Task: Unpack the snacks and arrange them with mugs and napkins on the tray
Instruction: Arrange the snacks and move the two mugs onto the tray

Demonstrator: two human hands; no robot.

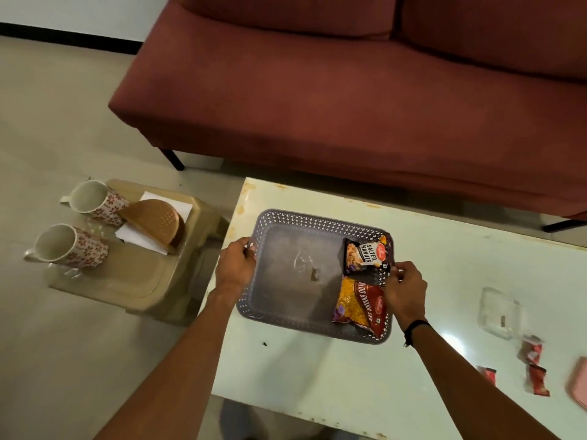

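A grey perforated tray (286,300) lies on the white table. Two snack packets rest in its right side: salted peanuts (365,254) at the back and aloo bhujia (359,308) in front. My left hand (236,265) grips the tray's left rim. My right hand (405,289) holds the right rim, fingertips beside the peanuts packet. Two floral mugs (92,200) (63,246) stand on a beige stool to the left. White napkins (152,230) sit there in a brown half-round holder (155,222).
The white table (317,376) carries a clear plastic wrapper (500,312) and several small red sachets (536,376) at the right. A pink object (581,385) shows at the right edge. The beige stool (133,281) stands left of the table. A maroon sofa (349,90) runs behind.
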